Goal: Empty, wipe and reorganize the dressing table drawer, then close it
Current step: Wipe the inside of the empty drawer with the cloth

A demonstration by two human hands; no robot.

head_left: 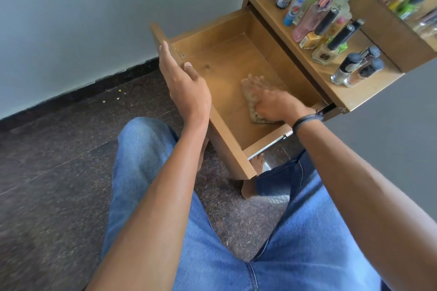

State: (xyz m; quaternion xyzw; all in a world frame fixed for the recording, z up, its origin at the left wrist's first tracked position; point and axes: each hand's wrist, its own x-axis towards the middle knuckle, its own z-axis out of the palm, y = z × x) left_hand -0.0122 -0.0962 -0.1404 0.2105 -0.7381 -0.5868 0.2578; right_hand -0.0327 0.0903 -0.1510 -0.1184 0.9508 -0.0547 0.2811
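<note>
My left hand (186,87) grips the front edge of the open drawer (227,142), thumb inside, fingers outside. My right hand (276,105) lies flat, blurred, pressing the cloth (247,96) onto the drawer floor beside the desk (354,99).

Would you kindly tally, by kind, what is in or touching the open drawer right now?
Cloth: 1, on the drawer floor
Hands: 2, left hand holding the drawer front, right hand flat on the cloth
Total: 3
</note>
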